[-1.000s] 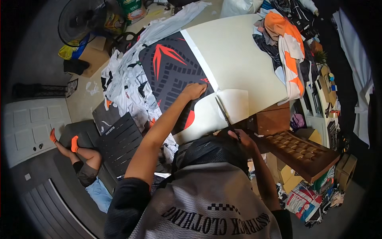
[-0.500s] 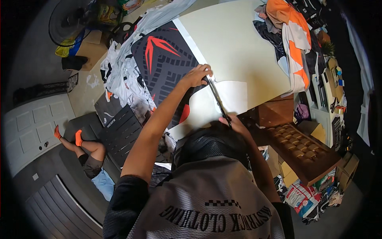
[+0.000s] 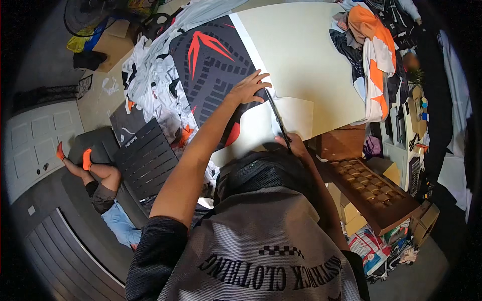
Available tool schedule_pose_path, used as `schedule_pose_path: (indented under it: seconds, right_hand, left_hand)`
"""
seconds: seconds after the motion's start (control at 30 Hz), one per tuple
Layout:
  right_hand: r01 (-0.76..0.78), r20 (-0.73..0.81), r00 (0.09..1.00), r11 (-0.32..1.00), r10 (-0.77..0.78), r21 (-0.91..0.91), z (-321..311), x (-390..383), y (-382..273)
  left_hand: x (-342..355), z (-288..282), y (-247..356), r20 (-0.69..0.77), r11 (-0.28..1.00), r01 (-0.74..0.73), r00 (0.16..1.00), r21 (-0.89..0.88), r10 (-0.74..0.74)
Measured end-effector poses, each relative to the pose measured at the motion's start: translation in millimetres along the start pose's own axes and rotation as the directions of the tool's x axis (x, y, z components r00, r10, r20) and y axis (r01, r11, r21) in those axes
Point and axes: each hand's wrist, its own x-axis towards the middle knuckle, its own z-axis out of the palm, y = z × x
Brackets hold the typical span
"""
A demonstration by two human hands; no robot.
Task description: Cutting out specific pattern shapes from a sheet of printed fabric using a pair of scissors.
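Note:
A dark grey printed fabric panel (image 3: 208,57) with red arrow shapes, black blocks and a white border lies across the left part of a cream table (image 3: 306,55). My left hand (image 3: 247,89) rests on the panel's right edge, fingers spread and extended. Long scissors (image 3: 277,114) lie along that white border, their tips close to my left fingertips. Around the scissors' handles, at the near table edge, my right hand (image 3: 296,144) is closed, partly hidden by my cap. Beside the blades, a pale cut piece (image 3: 298,116) lies on the table.
Orange, white and black garments (image 3: 371,55) are heaped at the table's right end. White cloth (image 3: 155,90) piles up along its left side. A brown wooden seat (image 3: 374,193) stands at the right. Another person (image 3: 115,215) lies on a dark sofa at the left.
My left hand's fingers, bent at the panel's edge before, are now spread and reach a little farther forward. My right hand still holds the scissors. The whole view has shifted slightly.

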Motion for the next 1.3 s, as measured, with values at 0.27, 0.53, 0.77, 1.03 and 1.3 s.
schedule_pose_path:
  seconds: [0.27,0.53,0.77,1.03,1.3]
  right_hand:
    - [-0.031,-0.030,0.999,0.999,0.032,0.033,4.4,-3.3,-0.2]
    - [-0.040,-0.034,0.999,0.999,0.040,-0.022,4.6,-2.1,3.1]
    - [-0.051,-0.059,0.997,0.999,0.051,0.002,5.6,-2.4,1.6]
    - [-0.086,-0.072,0.993,0.995,0.090,0.057,5.9,-5.7,-2.5]
    - [-0.056,-0.080,0.995,0.997,0.060,0.051,3.4,-5.5,-3.9]
  left_hand:
    - [-0.9,5.6,-3.9,-0.034,1.000,-0.012,0.999,-0.010,0.011]
    - [-1.8,8.9,-9.8,-0.029,0.998,-0.050,0.998,-0.041,0.049]
    - [-1.1,12.8,-13.5,-0.036,0.998,-0.065,0.997,0.003,0.065]
    - [-2.0,13.7,-17.1,-0.051,0.997,-0.082,0.995,-0.006,0.081]
    - [-1.5,13.5,-15.6,-0.053,0.996,-0.086,0.995,0.004,0.087]
